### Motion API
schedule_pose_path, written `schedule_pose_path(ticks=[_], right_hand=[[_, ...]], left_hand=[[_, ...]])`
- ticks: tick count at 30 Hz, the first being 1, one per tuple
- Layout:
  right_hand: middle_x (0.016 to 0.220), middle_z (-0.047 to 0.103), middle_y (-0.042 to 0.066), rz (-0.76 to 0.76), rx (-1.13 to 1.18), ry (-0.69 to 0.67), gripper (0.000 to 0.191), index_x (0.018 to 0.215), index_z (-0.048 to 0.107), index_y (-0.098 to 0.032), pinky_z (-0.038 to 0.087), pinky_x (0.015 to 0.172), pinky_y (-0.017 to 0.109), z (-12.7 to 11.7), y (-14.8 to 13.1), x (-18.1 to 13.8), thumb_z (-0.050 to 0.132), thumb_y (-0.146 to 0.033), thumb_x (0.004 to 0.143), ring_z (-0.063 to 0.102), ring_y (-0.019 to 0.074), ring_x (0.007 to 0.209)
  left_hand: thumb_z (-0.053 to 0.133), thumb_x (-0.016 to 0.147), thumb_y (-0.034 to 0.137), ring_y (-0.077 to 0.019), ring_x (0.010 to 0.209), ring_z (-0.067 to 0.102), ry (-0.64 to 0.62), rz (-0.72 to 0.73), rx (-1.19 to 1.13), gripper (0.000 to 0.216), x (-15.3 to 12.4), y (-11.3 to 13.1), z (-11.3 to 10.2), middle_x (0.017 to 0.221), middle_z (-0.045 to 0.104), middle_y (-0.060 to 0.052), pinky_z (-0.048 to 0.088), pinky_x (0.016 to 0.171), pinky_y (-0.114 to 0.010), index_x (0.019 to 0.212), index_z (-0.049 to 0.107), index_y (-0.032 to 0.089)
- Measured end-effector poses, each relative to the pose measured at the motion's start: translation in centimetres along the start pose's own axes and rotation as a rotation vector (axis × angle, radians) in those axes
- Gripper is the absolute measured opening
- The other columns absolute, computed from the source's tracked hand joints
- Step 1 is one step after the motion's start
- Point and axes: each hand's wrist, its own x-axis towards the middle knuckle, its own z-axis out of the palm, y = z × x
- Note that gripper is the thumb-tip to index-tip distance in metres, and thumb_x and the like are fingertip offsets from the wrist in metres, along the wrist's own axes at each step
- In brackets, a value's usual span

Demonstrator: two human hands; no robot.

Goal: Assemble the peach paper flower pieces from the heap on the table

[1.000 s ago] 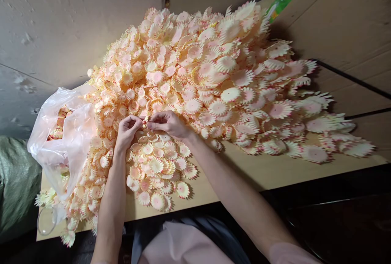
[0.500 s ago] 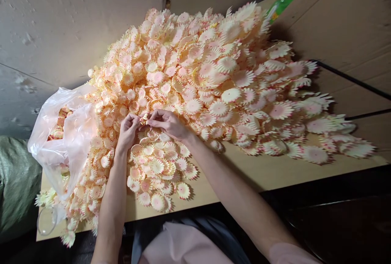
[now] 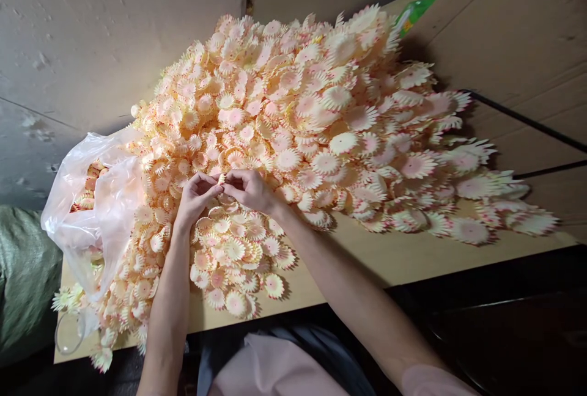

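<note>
My left hand and my right hand meet fingertip to fingertip over the middle of the table. Pinched between them is a small cream artificial flower piece with a fringed edge, partly hidden by the fingers. Both hands are closed on it. Behind them rises a big heap of cream-and-pink artificial flower pieces, round with notched rims. A smaller pile of the same flower pieces lies below my wrists, between my forearms.
At the left a clear plastic bag holds reddish pieces, with a clear round container at the table corner. A green sack stands beside the table. A green packet pokes out behind the heap, near cardboard.
My fingertips have drawn closer together around the small flower piece, with the left thumb now extended toward the right fingers. The heap and piles have not changed visibly.
</note>
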Motion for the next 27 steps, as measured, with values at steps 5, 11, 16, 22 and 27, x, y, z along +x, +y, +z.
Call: schedule_pose_path(ticks=[5,11,16,22,27], right_hand=[[0.055,0.044,-0.003,0.027,-0.082,0.010,0.028,0.061,0.051,-0.018,0.028,0.047,0.025,0.1,0.1,-0.1,0.057,-0.035,0.082,0.037,0.0092,0.051],[0.055,0.041,-0.004,0.092,-0.042,-0.019,0.030,0.059,0.045,-0.018,0.029,0.049,0.024,0.1,0.2,0.0,0.053,-0.031,0.084,0.037,0.0086,0.050],[0.062,0.048,-0.001,0.084,-0.046,-0.066,0.026,0.066,0.053,-0.016,0.032,0.053,0.025,0.1,-0.1,-0.1,0.051,-0.033,0.085,0.041,0.0100,0.055],[0.058,0.039,-0.005,0.065,-0.090,-0.093,0.030,0.062,0.046,-0.017,0.027,0.052,0.026,0.0,-0.3,-0.2,0.052,-0.034,0.086,0.034,0.0088,0.054],[0.060,0.040,-0.004,0.062,-0.058,-0.135,0.028,0.066,0.048,-0.017,0.026,0.053,0.026,0.0,-0.2,-0.2,0.050,-0.035,0.087,0.035,0.0089,0.055]], left_hand=[[0.082,0.063,0.033,-0.0120,0.077,0.065,-0.022,-0.010,0.036,0.036,0.0,-0.1,0.1,0.085,0.069,-0.003,0.050,0.073,-0.023,0.085,0.060,0.016],[0.068,0.077,0.045,-0.0074,0.062,0.057,0.056,-0.021,0.058,0.032,0.0,0.1,0.3,0.069,0.060,0.002,0.047,0.061,-0.018,0.078,0.056,0.016],[0.065,0.079,0.047,-0.0089,0.063,0.059,0.090,-0.044,-0.024,0.034,0.0,-0.2,0.1,0.072,0.061,0.001,0.049,0.060,-0.019,0.075,0.052,0.017],[0.066,0.077,0.049,-0.0106,0.061,0.060,0.156,-0.083,-0.089,0.035,0.3,-0.9,-0.2,0.067,0.058,0.003,0.051,0.058,-0.021,0.076,0.049,0.019],[0.067,0.077,0.049,-0.0088,0.056,0.057,0.160,-0.068,-0.108,0.034,0.5,-1.2,-0.4,0.065,0.057,0.004,0.051,0.056,-0.021,0.078,0.051,0.019]])
